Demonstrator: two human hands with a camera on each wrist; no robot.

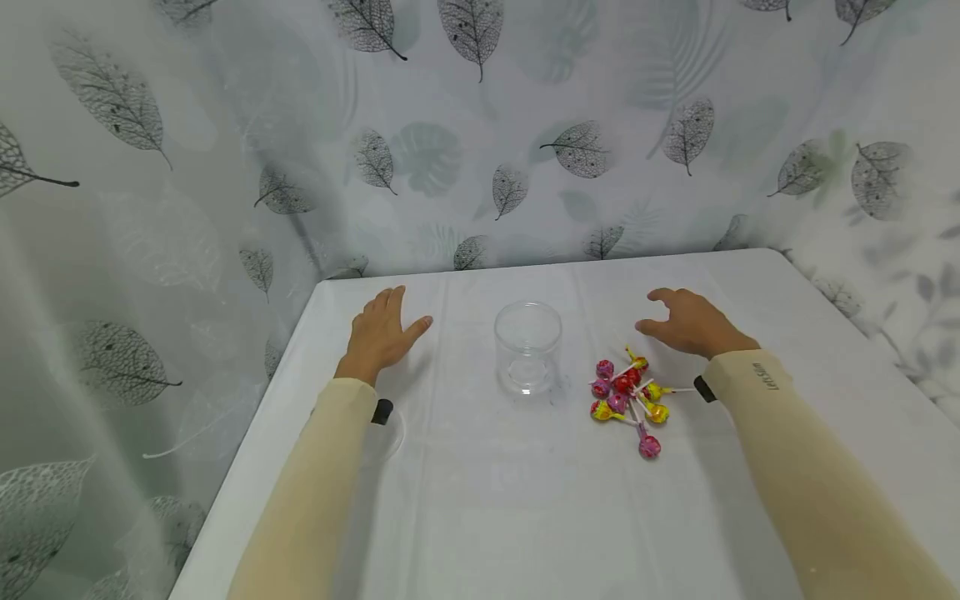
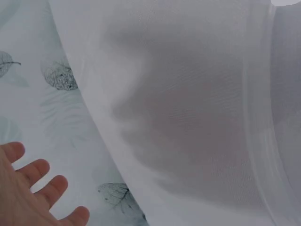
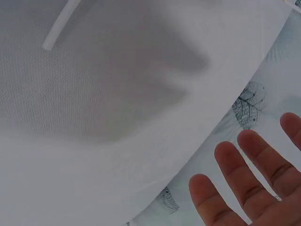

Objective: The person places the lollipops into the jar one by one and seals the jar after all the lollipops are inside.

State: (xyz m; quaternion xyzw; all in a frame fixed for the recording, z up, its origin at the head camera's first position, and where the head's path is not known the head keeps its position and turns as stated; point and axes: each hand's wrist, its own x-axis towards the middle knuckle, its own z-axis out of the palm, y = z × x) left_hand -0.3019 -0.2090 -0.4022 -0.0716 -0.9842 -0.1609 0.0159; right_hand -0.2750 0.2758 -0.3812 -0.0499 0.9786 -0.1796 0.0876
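Observation:
A clear glass jar stands upright and uncovered mid-table. To its right lies a loose pile of wrapped lollipops in purple, red and yellow. My left hand is held over the table left of the jar, thumb spread from the fingers, holding nothing; its fingers look relaxed in the left wrist view. My right hand hovers just behind and right of the lollipops, empty, with its fingers extended. One white lollipop stick shows in the right wrist view.
Beside my left wrist lies a clear round rim, partly hidden by the sleeve. A white cloth covers the table. Leaf-patterned curtains hang along its back and both sides.

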